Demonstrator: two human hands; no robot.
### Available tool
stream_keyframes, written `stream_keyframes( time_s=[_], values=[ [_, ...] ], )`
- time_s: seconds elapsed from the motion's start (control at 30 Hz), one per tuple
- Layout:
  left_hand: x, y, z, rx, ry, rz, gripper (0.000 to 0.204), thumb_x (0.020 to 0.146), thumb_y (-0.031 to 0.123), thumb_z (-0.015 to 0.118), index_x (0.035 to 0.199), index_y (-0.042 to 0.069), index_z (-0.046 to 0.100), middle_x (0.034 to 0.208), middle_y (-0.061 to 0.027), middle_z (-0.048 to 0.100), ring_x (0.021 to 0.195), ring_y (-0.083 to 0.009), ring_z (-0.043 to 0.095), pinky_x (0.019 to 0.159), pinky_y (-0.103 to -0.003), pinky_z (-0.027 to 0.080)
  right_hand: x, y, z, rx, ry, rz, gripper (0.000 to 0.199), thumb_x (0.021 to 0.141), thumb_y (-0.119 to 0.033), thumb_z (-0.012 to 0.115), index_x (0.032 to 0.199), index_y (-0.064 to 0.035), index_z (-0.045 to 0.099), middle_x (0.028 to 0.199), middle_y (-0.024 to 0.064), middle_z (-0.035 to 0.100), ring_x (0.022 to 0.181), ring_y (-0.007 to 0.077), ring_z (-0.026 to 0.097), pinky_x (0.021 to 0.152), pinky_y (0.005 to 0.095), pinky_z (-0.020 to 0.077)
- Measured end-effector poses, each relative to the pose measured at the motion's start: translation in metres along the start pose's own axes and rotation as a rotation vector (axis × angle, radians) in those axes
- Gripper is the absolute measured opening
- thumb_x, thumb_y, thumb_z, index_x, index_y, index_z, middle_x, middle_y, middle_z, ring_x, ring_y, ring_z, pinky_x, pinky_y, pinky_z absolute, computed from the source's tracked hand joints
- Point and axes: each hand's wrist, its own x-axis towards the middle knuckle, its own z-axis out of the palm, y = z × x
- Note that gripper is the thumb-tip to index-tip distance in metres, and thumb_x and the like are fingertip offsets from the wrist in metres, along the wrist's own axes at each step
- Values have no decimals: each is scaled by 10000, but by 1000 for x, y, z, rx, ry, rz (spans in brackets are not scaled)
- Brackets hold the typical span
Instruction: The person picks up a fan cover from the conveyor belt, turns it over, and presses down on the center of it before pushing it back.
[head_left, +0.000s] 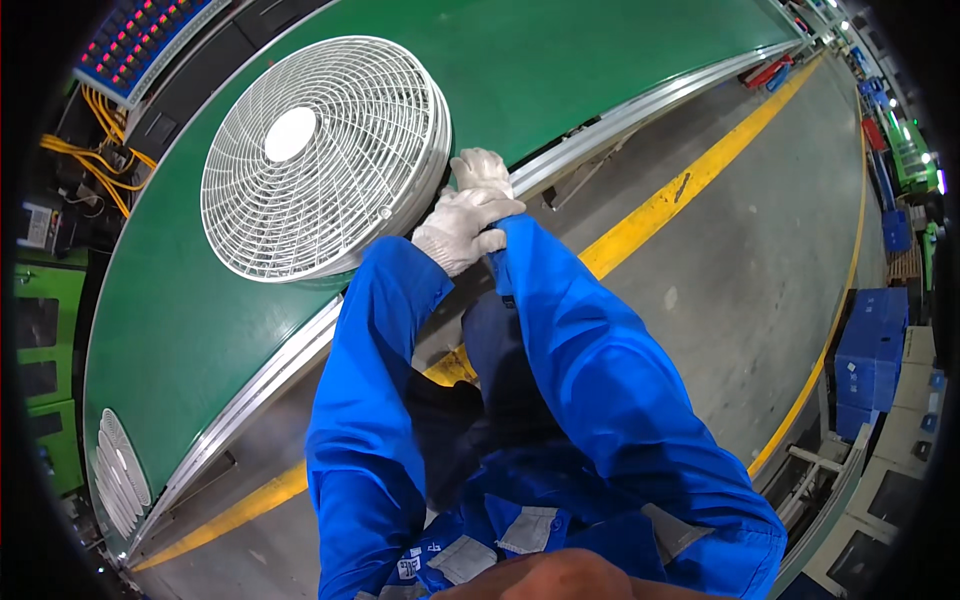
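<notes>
Both my hands wear white knit gloves and meet at the near edge of the green conveyor belt, close to the rim of a stack of round white wire fan guards (350, 150). My left hand (455, 232) is closed around the cuff of the right glove, with its fingers over the wrist and the thumb below. Beyond it, my right hand (482, 172) has its fingers a little apart and bent, with nothing seen in them. Whether it touches the guard rim I cannot tell. The left hand partly covers the right glove.
The green conveyor (560, 60) has a metal rail (640, 110) along its near side. More white guards (118, 470) lie at its far left end. Yellow cables (95, 150) and a panel of red lights (135, 40) stand behind. Blue boxes (870, 350) are at right beyond a yellow floor line (700, 175).
</notes>
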Motion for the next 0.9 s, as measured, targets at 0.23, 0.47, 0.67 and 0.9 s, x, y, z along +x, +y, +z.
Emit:
stream_keyframes(
  time_s=[0.23,0.47,0.67,0.9],
  values=[
    [7,13,3,81,24,-60,450,945,380,658,1331,147,664,1277,-143,659,1222,-376,599,1059,-492,450,0,3,2,-27,-112,28,400,689,-323,739,945,-42,616,1032,155,559,1103,350,539,985,499,436],
    [-6,6,3,-21,95,-32,551,911,382,726,1382,114,626,1347,-170,622,1267,-379,581,1087,-477,448,3,-7,-6,-17,-194,91,383,750,-327,732,975,-35,625,1058,148,563,1137,340,525,1012,480,410],
    [-19,17,2,-167,142,-275,636,843,214,774,1436,104,574,1422,-167,582,1364,-374,510,1143,-455,414,7,-12,-8,-49,-366,208,412,782,-334,728,1047,-31,639,1123,151,564,1185,338,509,1049,463,386],
    [-27,20,8,-163,204,-401,630,838,82,730,1446,94,565,1336,-224,610,1257,-390,580,1054,-445,499,5,-13,-9,-117,-315,183,400,799,-340,732,1055,-47,637,1178,139,562,1247,314,486,1089,453,363]
  ],
)
